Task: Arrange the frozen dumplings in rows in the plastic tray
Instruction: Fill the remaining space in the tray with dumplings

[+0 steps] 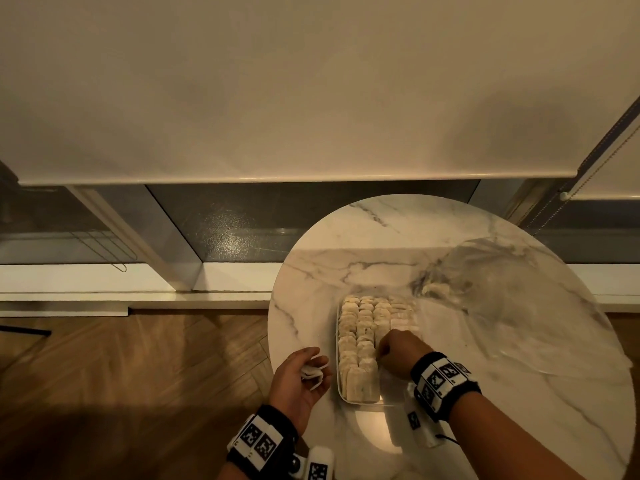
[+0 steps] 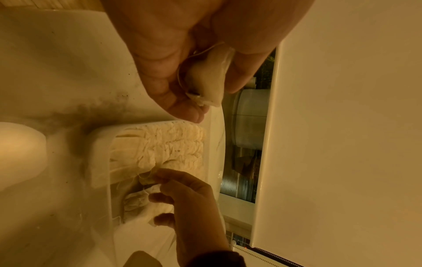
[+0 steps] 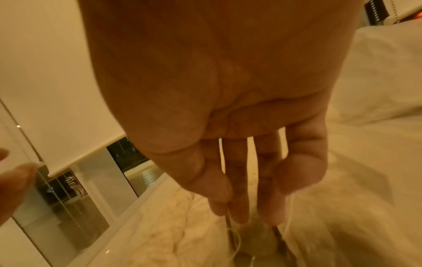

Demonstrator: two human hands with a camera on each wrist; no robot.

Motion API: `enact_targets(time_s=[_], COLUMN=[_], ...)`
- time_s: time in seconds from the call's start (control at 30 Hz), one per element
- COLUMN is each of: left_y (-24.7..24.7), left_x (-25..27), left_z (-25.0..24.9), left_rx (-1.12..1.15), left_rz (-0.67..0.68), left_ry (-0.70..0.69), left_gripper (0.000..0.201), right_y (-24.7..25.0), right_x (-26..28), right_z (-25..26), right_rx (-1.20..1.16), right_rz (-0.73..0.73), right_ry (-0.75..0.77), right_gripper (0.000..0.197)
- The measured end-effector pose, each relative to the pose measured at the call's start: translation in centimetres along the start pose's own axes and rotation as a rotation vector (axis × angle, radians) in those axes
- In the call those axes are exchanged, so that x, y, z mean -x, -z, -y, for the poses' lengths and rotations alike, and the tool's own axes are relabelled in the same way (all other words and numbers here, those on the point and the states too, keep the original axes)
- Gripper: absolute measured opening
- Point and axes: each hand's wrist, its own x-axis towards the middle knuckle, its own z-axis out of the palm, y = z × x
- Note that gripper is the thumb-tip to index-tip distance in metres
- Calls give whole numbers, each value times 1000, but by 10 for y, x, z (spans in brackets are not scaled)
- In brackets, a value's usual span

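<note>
The left hand [image 1: 300, 379] lies palm up, fingers curled around a small white piece. The right hand [image 1: 401, 353] reaches forward palm down, fingers [image 3: 237, 204] pointing downward, both wrists strapped with marker bands.

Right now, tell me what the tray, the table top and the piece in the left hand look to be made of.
Tray: clear, glossy plastic; the table shows through its rim.
Table top: marble or a marble-look slab, white with grey veins, polished; it mirrors a light.
Piece held in the left hand: thin, pale, matte and creased, with a thread trailing from it; more like paper or dough, I can't tell which.
</note>
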Motion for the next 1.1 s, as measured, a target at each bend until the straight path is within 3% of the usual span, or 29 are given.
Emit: enact_targets(time_s=[0.27,0.4,0.53,0.7,0.83,0.97,1.1], left_y=[-13,-18,-28,-38,-42,-40,-39], left_x=[7,8,11,9,11,5,1], left_z=[3,3,6,10,9,10,13], left_rx=[36,99,147,128,68,-62,-142], left_rz=[69,131,204,238,283,261,221], left_ry=[42,79,124,132,110,22,-59], left_gripper=[24,47,59,60,50,32,27], right_y=[-4,2,2,-5,-1,10,14], right_x=[14,48,73,68,66,68,73], right_z=[-4,13,29,24,21,21,18], right_rx=[-96,-412,-450,-338,-549,-959,-1135], right_rz=[-101,-244,-198,-324,-372,-189,-23], right_ry=[89,342,562,501,379,188,163], right_gripper=[28,22,41,38,17,5,3])
